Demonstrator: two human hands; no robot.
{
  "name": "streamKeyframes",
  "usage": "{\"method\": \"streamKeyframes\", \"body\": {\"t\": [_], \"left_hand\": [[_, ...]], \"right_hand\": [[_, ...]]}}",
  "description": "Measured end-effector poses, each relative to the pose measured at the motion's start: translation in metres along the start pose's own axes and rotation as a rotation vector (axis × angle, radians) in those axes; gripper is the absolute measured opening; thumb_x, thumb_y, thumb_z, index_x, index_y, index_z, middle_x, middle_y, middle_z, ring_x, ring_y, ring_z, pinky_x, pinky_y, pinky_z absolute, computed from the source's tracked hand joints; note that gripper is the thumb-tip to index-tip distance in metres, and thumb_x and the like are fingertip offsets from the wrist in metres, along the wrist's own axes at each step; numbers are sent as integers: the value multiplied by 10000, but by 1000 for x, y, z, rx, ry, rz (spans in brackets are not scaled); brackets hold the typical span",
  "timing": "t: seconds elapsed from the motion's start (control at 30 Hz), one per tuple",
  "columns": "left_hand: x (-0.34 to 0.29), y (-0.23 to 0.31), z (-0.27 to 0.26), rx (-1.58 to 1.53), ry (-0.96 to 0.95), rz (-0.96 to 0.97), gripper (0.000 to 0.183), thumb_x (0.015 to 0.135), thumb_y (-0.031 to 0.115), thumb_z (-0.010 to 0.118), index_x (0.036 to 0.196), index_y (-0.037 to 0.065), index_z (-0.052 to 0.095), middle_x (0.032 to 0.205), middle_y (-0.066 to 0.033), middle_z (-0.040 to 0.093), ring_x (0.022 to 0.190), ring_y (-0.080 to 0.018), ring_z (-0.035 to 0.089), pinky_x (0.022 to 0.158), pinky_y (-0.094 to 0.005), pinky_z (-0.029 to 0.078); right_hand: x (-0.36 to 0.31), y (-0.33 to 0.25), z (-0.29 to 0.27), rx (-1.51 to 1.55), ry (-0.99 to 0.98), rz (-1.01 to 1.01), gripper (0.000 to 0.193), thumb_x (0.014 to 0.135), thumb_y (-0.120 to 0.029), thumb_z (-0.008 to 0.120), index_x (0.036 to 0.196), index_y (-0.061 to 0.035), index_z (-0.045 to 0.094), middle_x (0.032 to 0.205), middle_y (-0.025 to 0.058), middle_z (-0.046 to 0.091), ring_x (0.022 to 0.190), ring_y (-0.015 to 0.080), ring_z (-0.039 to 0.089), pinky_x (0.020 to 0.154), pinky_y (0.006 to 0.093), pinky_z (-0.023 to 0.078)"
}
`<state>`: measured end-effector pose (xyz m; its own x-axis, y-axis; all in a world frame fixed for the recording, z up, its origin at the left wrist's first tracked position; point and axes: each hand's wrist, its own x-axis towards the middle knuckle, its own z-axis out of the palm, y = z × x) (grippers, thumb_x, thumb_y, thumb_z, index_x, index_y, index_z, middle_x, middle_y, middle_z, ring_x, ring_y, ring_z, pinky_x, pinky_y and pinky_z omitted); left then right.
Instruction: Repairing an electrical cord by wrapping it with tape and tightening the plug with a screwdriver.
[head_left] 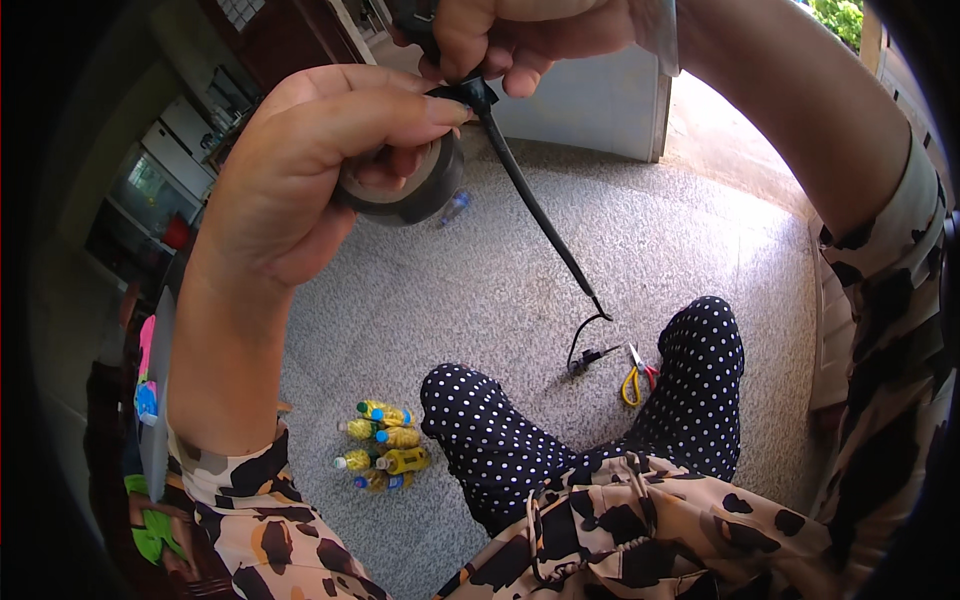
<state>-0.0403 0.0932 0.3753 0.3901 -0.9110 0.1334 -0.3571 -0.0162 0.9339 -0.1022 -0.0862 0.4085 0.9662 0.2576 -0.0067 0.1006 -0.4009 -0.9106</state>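
My left hand (300,150) is closed on a roll of black tape (428,195), with fingertips through its core and the thumb on the strip of tape at its top. My right hand (575,30), at the upper edge, grips a black cable (530,195) whose thick, stiff-looking length slants down toward the floor. Tape is bunched around the cable just beside the left thumb. Below, the cable narrows to a thin curved wire (572,340) ending in a small dark end piece. What lies inside the right fingers is partly hidden.
Scissors (632,385) with yellow and red handles lie on the speckled floor (380,310) between my knees. Several small bottles of yellow liquid (398,438) stand together left of my left knee. A small bluish clear item (455,208) lies beyond the tape. A white panel (580,105) stands ahead.
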Motion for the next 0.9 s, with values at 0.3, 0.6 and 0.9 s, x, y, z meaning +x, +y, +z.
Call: {"method": "streamKeyframes", "body": {"t": [0.3, 0.6, 0.9], "left_hand": [[-8, 0, 10, 55, 133, 31, 219, 760, 77, 626, 939, -49, 620, 786, -64, 646, 533, -6, 486, 475, -133, 359], [-12, 7, 10, 31, 143, -8, 217, 722, 106, 696, 878, -37, 643, 694, 5, 580, 605, -34, 482, 531, -171, 344], [-13, 6, 11, 56, 119, 21, 226, 703, 91, 716, 871, -39, 639, 752, -28, 612, 668, -73, 545, 603, -193, 412]], "right_hand": [[-14, 5, -23, 243, -409, -123, 342, 754, 81, 552, 1074, 113, 438, 830, 131, 575, 753, 208, 632, 703, 341, 573], [-35, -21, -14, -239, -216, -198, 375, 819, -103, 649, 1077, 90, 456, 685, 79, 596, 658, 147, 632, 608, 262, 546], [-12, 13, 2, -20, -7, -352, 434, 673, -114, 765, 999, 82, 555, 699, 72, 585, 557, 112, 537, 436, 231, 394]]}}
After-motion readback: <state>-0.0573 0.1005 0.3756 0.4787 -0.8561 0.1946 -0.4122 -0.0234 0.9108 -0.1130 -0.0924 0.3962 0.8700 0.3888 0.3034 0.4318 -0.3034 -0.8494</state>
